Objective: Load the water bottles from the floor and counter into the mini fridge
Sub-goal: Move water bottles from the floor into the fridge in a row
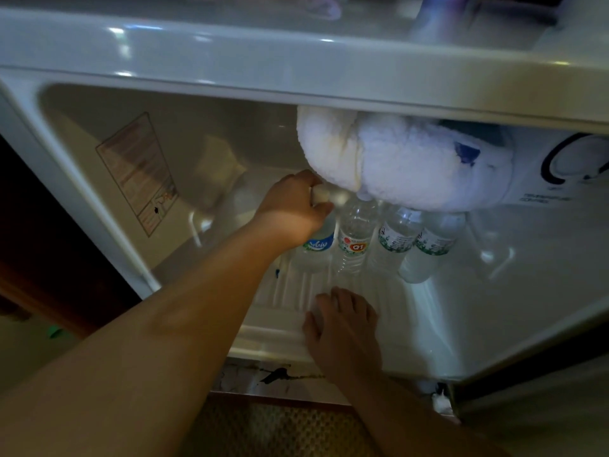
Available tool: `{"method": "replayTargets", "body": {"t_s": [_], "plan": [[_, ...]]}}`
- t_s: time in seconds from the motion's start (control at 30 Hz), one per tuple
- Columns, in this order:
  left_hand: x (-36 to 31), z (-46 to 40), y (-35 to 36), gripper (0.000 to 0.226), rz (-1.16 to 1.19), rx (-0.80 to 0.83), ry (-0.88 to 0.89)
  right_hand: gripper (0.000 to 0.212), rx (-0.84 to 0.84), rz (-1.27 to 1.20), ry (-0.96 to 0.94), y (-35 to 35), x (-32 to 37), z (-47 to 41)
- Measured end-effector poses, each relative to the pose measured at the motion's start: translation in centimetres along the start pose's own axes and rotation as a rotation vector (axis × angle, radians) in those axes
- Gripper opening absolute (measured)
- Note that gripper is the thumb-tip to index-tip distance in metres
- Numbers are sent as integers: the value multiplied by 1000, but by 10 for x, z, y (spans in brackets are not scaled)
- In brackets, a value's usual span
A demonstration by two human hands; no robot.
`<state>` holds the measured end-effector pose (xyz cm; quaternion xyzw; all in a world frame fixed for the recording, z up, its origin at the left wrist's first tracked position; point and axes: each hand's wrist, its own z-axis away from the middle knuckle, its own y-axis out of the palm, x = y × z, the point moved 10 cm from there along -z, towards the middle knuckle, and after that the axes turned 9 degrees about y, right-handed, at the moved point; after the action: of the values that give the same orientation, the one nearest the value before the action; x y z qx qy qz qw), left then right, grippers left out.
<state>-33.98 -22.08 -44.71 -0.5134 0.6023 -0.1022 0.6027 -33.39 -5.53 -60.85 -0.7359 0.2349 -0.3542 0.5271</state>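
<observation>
Four clear plastic bottles (375, 239) stand under lumpy white frost (395, 159).

Thick frost lump (405, 163) overhead, temperature dial (580, 159), wall sticker (138, 173), woven mat (280, 430)

Glossy white plastic is seen on the mini fridge's smooth inner walls (230, 127) and ribbed floor (296, 291). Clear, shiny plastic forms the four water bottles (354, 239), wrapped in printed film labels. Rough, matt white frost (395, 159) coats the freezer box.
</observation>
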Motion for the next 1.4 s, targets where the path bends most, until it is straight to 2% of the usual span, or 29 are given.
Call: {"method": "replayTargets", "body": {"t_s": [0.23, 0.53, 0.67, 0.87, 1.07, 1.23, 1.4], "plan": [[2, -3, 7, 18, 18, -16, -33, 33, 4, 1, 8, -1, 0, 1], [-5, 0, 3, 47, -95, -12, -36, 31, -13, -16, 17, -2, -1, 1], [-5, 2, 1, 47, -127, 0, -28, 31, -15, -15, 20, -1, -1, 2], [5, 13, 4, 61, -122, -11, -90, 32, 1, -33, 13, 0, -3, 1], [15, 54, 2, 68, -143, -85, -144, 33, 2, -54, 12, 1, -4, 0], [12, 114, -2, 62, -82, -36, -145, 31, -1, -67, 18, 2, -7, -2], [23, 201, -25, 23, -192, 126, -77, 21, -33, -76, -83, -9, 6, 3]]}}
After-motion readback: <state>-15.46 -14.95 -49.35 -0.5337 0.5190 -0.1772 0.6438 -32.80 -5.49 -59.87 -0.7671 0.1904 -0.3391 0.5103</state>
